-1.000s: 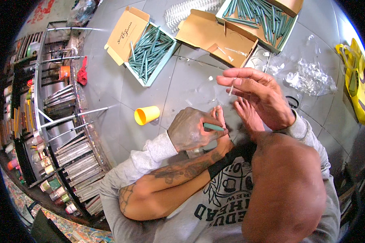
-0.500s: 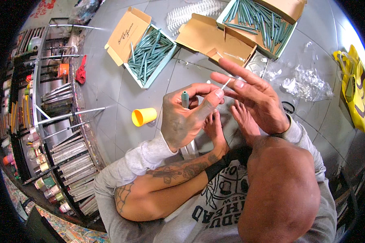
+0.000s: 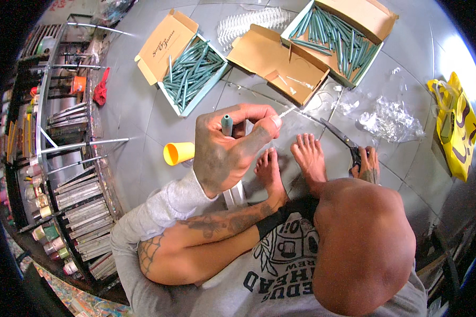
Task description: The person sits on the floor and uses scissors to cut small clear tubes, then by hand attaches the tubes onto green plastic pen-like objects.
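My left hand (image 3: 225, 145) is raised above the floor. A teal pen-shaped tube (image 3: 226, 126) is tucked in its curled fingers, one end pointing up. Between its thumb and forefinger is pinched a thin white strip (image 3: 286, 112), which sticks out to the right. Down on the floor beyond my raised knee, my right hand (image 3: 368, 168) is closed around the dark handles of a pair of scissors (image 3: 342, 136). Their blades point away to the far left. The knee hides part of the right arm.
Two boxes of teal tubes, a left box (image 3: 193, 74) and a right box (image 3: 349, 39), lie at the back around an open cardboard box (image 3: 301, 87). Nearby are a yellow cup (image 3: 179, 153), clear plastic scraps (image 3: 391, 120), a yellow bag (image 3: 455, 127) and a shelf rack (image 3: 63, 142) at left.
My right hand has left the white strip and moved down right to the floor, taking hold of the scissors. My left hand still holds the tube and the strip.
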The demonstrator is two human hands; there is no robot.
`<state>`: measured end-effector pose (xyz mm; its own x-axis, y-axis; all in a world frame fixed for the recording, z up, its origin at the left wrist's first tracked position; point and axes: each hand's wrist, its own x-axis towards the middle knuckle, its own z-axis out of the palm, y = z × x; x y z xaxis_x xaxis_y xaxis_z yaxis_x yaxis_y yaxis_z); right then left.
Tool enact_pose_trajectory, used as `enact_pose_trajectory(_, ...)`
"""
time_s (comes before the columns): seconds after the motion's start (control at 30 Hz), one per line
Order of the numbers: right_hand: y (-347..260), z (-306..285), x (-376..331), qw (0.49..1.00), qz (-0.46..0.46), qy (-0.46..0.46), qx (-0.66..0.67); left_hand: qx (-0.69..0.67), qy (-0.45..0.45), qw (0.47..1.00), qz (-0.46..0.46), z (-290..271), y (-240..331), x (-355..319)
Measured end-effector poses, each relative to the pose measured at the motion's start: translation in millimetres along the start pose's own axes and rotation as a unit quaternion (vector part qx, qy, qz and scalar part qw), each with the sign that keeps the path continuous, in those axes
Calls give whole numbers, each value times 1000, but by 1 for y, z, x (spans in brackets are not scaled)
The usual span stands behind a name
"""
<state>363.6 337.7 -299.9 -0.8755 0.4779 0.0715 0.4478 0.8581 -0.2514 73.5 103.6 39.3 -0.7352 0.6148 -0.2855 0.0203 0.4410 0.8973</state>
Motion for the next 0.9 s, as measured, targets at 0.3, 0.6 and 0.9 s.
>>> enact_pose_trajectory(0.3, 30, -5, 18, 891, 86, -291, 337, 21, 17, 995, 101, 1, 17, -8)
enact_pose_trajectory(0.6, -83, -154, 98, 637, -2, -219, 739, -50, 45, 993, 101, 10, 29, -2)
enact_pose_trajectory(0.9, -105, -217, 130, 666, -80, -249, 699, -71, 117, 977, 165, 22, 29, 17)
